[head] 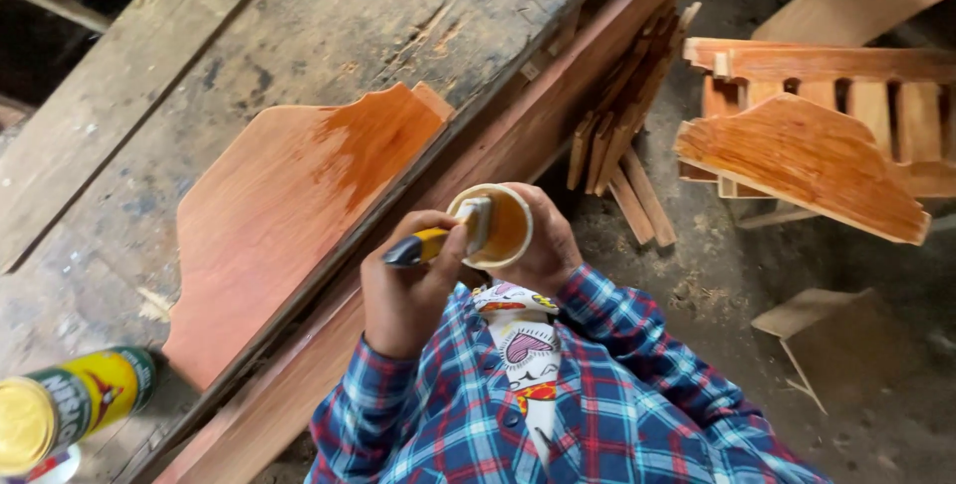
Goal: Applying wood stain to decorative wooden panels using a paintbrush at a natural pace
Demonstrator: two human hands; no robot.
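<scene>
Shaped wood panel [289,215]: smooth reddish board, wet glossy patch toward its 1 o'clock end, rest matt. Workbench [329,26]: rough grey planks, cracked, stained. Cup [501,228]: looks like thin plastic w/ amber glossy liquid. Brush [438,240]: yellow and dark handle, prob. plastic, pale bristles. Tin [70,406] at 8 o'clock: shiny metal lid, glossy printed label. Finished panels [807,160] at 3 o'clock: orange wood, slight sheen. Shirt [597,394]: plaid cloth, matt.

Soft daylight falling evenly from above, no hard shadows. Wet sheen glaring on orange-stained scalloped wooden panel [299,215]. Far left corner sinking into darkness. Yellow can [70,406] at near left blurring. Edges bending slightly from wide lens.
</scene>
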